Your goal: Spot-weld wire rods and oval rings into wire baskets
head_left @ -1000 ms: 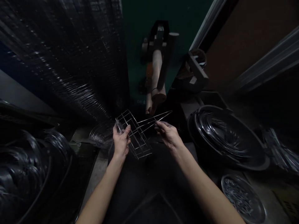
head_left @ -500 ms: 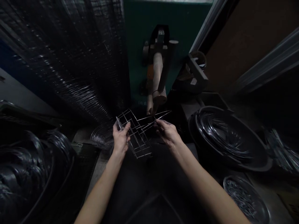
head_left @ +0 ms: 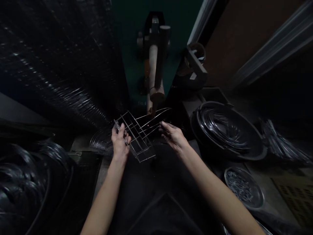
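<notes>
My left hand [head_left: 120,140] grips the left edge of a small wire rack [head_left: 137,135], thumb on top and fingers beneath. The rack is a tilted grid of thin metal rods. Long bent wires run from its far side to the right, under the electrode tip [head_left: 151,112] of a welding machine [head_left: 156,75]. Close below that tip glows a tiny red spot. My right hand [head_left: 173,135] is closed in a pinch at the right end of one wire; its lower fingers curl under and are partly hidden.
On the right, a dark basin [head_left: 256,143] holds coiled wire rings [head_left: 217,127]. A metal bowl [head_left: 260,200] of small metal pieces stands nearer, with a bundle of rods [head_left: 281,140] beyond. More wire rings [head_left: 22,182] fill the left side. Stacked wire grids [head_left: 73,94] rise behind.
The view has swung, so the surroundings sit further left and higher. A small red glow has appeared beneath the electrode tip. Both hands remain at the rack.
</notes>
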The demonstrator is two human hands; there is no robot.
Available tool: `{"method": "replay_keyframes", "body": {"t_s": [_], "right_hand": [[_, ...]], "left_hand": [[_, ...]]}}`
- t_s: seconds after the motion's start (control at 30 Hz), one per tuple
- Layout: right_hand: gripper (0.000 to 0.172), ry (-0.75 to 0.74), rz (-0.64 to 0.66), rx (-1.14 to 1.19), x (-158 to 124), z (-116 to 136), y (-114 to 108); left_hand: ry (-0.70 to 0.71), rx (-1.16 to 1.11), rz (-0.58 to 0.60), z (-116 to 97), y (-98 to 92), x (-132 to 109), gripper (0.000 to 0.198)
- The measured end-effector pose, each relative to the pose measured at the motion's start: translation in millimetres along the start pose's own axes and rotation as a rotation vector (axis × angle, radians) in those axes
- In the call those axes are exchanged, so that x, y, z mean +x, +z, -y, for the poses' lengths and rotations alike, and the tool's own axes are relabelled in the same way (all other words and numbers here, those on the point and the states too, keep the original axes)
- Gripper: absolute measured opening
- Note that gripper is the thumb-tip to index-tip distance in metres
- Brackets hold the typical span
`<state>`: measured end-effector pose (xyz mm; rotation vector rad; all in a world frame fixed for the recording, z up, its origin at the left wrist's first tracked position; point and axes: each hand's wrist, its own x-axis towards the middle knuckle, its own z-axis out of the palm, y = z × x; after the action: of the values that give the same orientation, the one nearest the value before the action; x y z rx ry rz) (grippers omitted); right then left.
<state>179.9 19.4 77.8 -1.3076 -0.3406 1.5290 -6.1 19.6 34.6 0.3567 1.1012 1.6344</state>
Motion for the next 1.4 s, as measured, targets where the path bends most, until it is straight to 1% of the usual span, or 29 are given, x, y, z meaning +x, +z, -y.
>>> {"method": "replay_keyframes", "body": {"t_s": [0.13, 0.3, 0.37, 0.43, 0.53, 0.6, 0.67, 0.7, 0.73, 0.77, 0.8, 0.87, 0.93, 0.97, 1.0, 1.03, 1.07, 1.13, 1.17, 1.2, 1.27, 1.33, 1.37, 1.4], "right_hand": [[0.01, 0.02, -0.011, 0.018, 0.4, -0.6, -7.2], [0.011, 0.019, 0.0, 0.018, 2.4, -0.7, -8.1], [0.013, 0.001, -0.001, -0.018, -2.4, -1.5, -8.5], [0.018, -0.056, 0.033, -0.106, -13.9, -2.8, -9.0], [0.022, -0.218, 0.189, -0.372, -39.3, -3.1, -7.2], [0.02, -0.4, 0.297, -0.604, -52.5, -0.6, -3.5], [0.015, -0.61, 0.334, -0.837, -55.5, 4.0, 2.0], [0.015, -0.688, 0.331, -0.946, -52.5, 6.7, 4.9], [0.016, -0.727, 0.331, -1.039, -47.1, 9.2, 7.6], [0.019, -0.724, 0.345, -1.106, -39.9, 11.3, 9.7], [0.022, -0.68, 0.375, -1.137, -32.0, 12.7, 10.7], [0.029, -0.507, 0.465, -1.099, -17.0, 12.7, 7.8], [0.035, -0.345, 0.529, -1.014, -7.3, 8.1, -3.2], [0.038, -0.294, 0.549, -0.989, -4.7, 3.8, -11.8], [0.039, -0.27, 0.568, -0.98, -3.1, -1.9, -22.0], [0.04, -0.268, 0.587, -0.985, -2.1, -9.0, -33.6], [0.041, -0.279, 0.607, -0.994, -1.3, -17.4, -46.0], [0.04, -0.296, 0.631, -1.01, 0.0, -37.8, -70.9], [0.038, -0.3, 0.647, -1.021, -0.3, -49.1, -82.4], [0.035, -0.308, 0.667, -1.042, -2.3, -60.6, -92.5], [0.028, -0.346, 0.709, -1.112, -12.0, -81.7, -108.1], [0.021, -0.416, 0.741, -1.178, -24.7, -95.5, -119.2], [0.021, -0.456, 0.732, -1.186, -28.8, -98.0, -125.4], [0.022, -0.496, 0.692, -1.168, -30.6, -97.2, -134.4]], "left_hand": [[0.014, -0.019, -0.019, -1.3, 0.4, 8.4, 0.064], [0.033, -0.013, -0.012, -3.9, 1.8, 13.0, 0.066], [0.036, -0.013, -0.015, -6.2, 3.3, 13.2, 0.068], [0.046, -0.006, -0.014, -7.8, 4.0, 12.2, 0.068], [0.09, 0.019, 0.013, -4.5, -0.1, 3.3, 0.069], [0.126, 0.038, 0.041, 3.8, -8.6, -10.1, 0.066], [0.159, 0.057, 0.069, 17.8, -21.5, -27.7, 0.057], [0.169, 0.079, 0.089, 26.5, -29.0, -36.8, 0.052], [0.177, 0.117, 0.119, 35.8, -36.8, -45.5, 0.047], [0.182, 0.173, 0.159, 45.2, -44.7, -53.4, 0.044], [0.178, 0.245, 0.213, 54.0, -52.6, -60.3, 0.043], [0.135, 0.407, 0.369, 67.9, -68.1, -70.8, 0.042], [0.028, 0.502, 0.549, 75.6, -83.2, -76.0, 0.044], [-0.047, 0.482, 0.604, 77.2, -90.3, -76.4, 0.048], [-0.141, 0.407, 0.618, 77.6, -96.7, -75.1, 0.053], [-0.256, 0.292, 0.588, 77.0, -101.9, -72.2, 0.061], [-0.382, 0.155, 0.521, 75.7, -105.7, -67.7, 0.07], [-0.607, -0.086, 0.341, 72.1, -108.4, -55.3, 0.082], [-0.692, -0.151, 0.263, 70.2, -107.4, -48.6, 0.086], [-0.747, -0.174, 0.196, 68.5, -105.0, -42.8, 0.086], [-0.795, -0.137, 0.096, 65.8, -97.8, -36.6, 0.075], [-0.81, -0.044, 0.043, 63.3, -90.6, -37.3, 0.057], [-0.799, 0.002, 0.038, 61.7, -88.0, -37.8, 0.047], [-0.767, 0.036, 0.037, 60.0, -86.4, -36.9, 0.042]]}}
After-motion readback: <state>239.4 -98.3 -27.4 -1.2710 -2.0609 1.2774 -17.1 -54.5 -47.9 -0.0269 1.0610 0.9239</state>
